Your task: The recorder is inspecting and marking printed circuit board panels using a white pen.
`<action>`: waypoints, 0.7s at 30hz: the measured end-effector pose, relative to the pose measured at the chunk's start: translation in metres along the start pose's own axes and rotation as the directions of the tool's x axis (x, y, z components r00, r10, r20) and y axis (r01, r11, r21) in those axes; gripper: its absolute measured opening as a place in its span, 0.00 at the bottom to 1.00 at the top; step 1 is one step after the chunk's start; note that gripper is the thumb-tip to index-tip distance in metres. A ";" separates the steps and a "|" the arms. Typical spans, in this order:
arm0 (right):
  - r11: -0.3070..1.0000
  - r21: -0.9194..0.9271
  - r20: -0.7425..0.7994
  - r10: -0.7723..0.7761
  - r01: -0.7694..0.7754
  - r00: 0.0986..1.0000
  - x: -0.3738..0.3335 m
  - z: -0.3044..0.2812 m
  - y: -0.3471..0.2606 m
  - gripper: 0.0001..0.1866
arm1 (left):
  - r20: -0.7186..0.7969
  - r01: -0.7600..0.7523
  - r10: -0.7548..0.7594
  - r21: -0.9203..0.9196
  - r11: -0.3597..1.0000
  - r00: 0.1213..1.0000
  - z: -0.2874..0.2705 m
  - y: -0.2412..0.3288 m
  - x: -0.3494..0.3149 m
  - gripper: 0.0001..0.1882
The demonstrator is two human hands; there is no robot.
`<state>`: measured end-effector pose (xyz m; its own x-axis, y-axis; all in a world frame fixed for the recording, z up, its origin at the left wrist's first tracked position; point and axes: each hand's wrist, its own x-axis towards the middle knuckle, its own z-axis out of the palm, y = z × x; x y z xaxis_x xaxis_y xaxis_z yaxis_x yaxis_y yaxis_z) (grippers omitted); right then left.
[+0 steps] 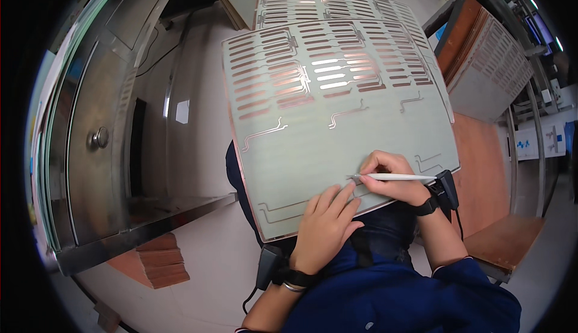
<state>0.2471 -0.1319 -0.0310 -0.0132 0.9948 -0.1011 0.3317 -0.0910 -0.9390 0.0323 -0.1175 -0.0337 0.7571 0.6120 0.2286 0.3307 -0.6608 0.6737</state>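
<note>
A large pale green circuit board panel (pixel 301 164) with copper traces and rows of copper bars lies across my lap. My right hand (pixel 388 173) pinches a slim white pen-shaped tool (pixel 400 177). Its pointed end meets the board near the front edge, by a thin copper trace; the exact kind of tip is too small to make out. Flat on the board just left of that tip rests my left hand (pixel 328 224), fingers stretched out and holding nothing. Its fingertips nearly reach the tool's point. Both wrists wear black straps with small black devices.
Behind my panel lies another similar panel (pixel 337 2). More panels (pixel 494 62) lean against brown boards on a rack at the right. A metal cabinet (pixel 102 134) with a round knob stands on the left. Brown boards (pixel 162 261) are stacked below it.
</note>
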 end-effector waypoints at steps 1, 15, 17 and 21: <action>1.000 0.003 -0.006 0.002 -0.002 1.000 0.000 0.001 0.003 0.06 | 0.030 0.019 -0.020 0.037 0.999 0.999 0.000 0.003 0.001 0.23; 0.992 -0.079 -0.007 -0.100 0.099 0.995 0.001 0.003 0.008 0.07 | 0.017 0.018 -0.023 0.236 0.972 1.000 0.014 0.001 0.000 0.31; 0.996 -0.059 -0.029 -0.061 0.059 0.998 0.001 0.004 0.009 0.07 | 0.015 0.017 -0.021 0.240 0.971 1.000 0.014 0.001 0.000 0.31; 0.998 -0.050 -0.037 -0.037 0.035 0.999 0.002 0.003 0.008 0.06 | 0.012 0.022 -0.026 0.224 0.974 1.000 0.012 0.001 0.000 0.31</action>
<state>0.2465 -0.1306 -0.0398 0.0096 0.9985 -0.0545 0.3774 -0.0541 -0.9245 0.0395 -0.1237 -0.0418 0.7549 0.6236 0.2031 0.4653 -0.7274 0.5043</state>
